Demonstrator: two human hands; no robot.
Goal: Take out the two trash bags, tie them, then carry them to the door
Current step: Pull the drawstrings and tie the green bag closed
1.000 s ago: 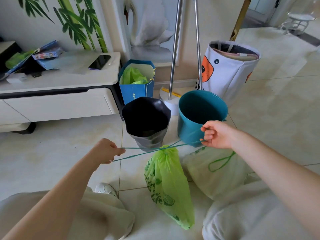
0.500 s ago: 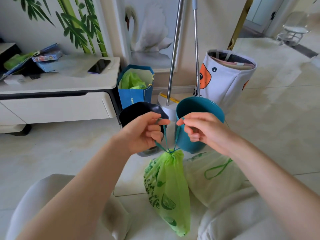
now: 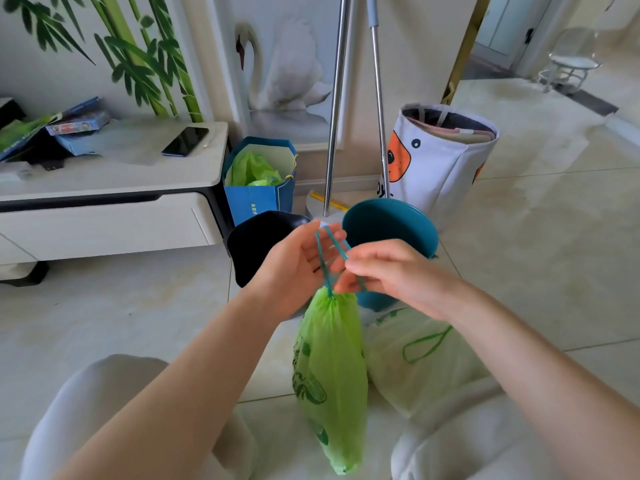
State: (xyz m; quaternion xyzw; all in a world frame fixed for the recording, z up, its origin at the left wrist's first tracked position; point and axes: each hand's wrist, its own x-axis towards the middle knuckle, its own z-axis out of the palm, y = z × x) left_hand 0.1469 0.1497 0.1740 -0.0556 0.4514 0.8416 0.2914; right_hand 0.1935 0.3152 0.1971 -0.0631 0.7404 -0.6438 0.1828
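Note:
A bright green trash bag (image 3: pixel 330 368) hangs by its teal drawstrings (image 3: pixel 325 261), its mouth cinched tight. My left hand (image 3: pixel 294 268) holds the strings, which run up across its palm and fingers. My right hand (image 3: pixel 388 268) pinches the strings just above the bag's neck. A second, pale green trash bag (image 3: pixel 415 355) with a green drawstring loop lies on the floor to the right, beside my knee. Behind my hands stand a black bin (image 3: pixel 252 247) and a teal bin (image 3: pixel 391 223), both without liners.
A blue paper bag (image 3: pixel 258 199) with green plastic inside stands by the white TV cabinet (image 3: pixel 104 216), which bears a phone (image 3: pixel 185 140). Two metal poles (image 3: pixel 334 105) rise behind the bins. A white fabric hamper (image 3: pixel 443 157) sits right; a doorway (image 3: pixel 502 32) lies far right.
My hands were spread wide, pulling the drawstrings taut. They have come together above the bag's neck, and the bag now hangs higher off the floor.

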